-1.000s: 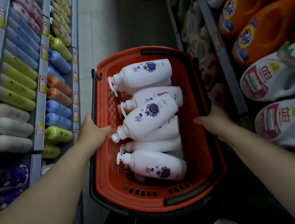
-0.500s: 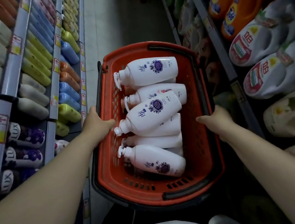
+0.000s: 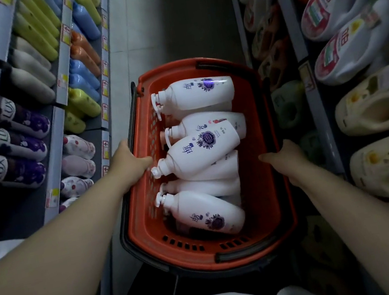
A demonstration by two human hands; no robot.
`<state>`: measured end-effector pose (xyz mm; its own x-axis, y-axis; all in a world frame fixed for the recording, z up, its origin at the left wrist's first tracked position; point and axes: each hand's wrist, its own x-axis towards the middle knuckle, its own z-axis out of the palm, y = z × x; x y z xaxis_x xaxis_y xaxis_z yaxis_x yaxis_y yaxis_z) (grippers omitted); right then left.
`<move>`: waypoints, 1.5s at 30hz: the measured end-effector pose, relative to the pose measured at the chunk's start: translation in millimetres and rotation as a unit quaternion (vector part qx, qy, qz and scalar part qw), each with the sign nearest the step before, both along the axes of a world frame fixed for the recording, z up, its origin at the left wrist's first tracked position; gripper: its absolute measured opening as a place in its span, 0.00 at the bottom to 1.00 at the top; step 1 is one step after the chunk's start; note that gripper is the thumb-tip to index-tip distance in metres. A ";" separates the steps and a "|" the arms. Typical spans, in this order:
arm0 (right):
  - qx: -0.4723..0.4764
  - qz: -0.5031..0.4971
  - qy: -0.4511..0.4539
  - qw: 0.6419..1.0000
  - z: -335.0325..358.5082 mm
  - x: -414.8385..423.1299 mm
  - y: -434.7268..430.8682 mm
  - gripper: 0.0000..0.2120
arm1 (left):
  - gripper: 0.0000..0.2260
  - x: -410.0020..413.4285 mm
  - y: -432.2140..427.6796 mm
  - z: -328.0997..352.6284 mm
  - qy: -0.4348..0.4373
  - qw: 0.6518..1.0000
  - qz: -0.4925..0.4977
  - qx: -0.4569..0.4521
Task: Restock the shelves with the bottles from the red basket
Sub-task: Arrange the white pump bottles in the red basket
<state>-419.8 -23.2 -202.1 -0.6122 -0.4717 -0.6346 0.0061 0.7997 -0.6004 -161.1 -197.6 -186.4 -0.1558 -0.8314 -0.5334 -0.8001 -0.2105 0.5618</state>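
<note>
Aisle btw two runs of shelves [image 3: 63, 63], red basket [image 3: 254, 121] out in front of us over the floor [image 3: 167, 23]; whether it hangs free or rests on sth below, we cannot tell. Our left hand [image 3: 130, 162] grips the basket's left rim, thumb over the edge to the inside. The right hand [image 3: 285, 158] grips the right rim likewise; fingers underneath not visible on either side. Both hands are thus taken up w/ the basket, neither on a bottle. The bottles [image 3: 204, 212] all lie on their sides inside it, stacked in at least two layers, pump heads [image 3: 156, 173] toward the left wall; exact count unclear, lower ones covered. Handling, our judgement: they look full, so prob. fairly heavy each. Bodies are stiff plastic, smooth & glossy, so could slip under a light pinch. Not fragile, but the pump neck is the weak pt, so we would not lift there. Best hold: wrap round the mid body. Tilted bottle [image 3: 201, 151] first, as it rides loose atop the rest. One hand must leave the rim before any pick.
</note>
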 end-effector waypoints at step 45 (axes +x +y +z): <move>0.116 0.063 0.052 0.990 -206.9 280.7 134.5 0.20 | 0.12 293.8 168.2 -239.9 -0.021 0.996 0.084 0.029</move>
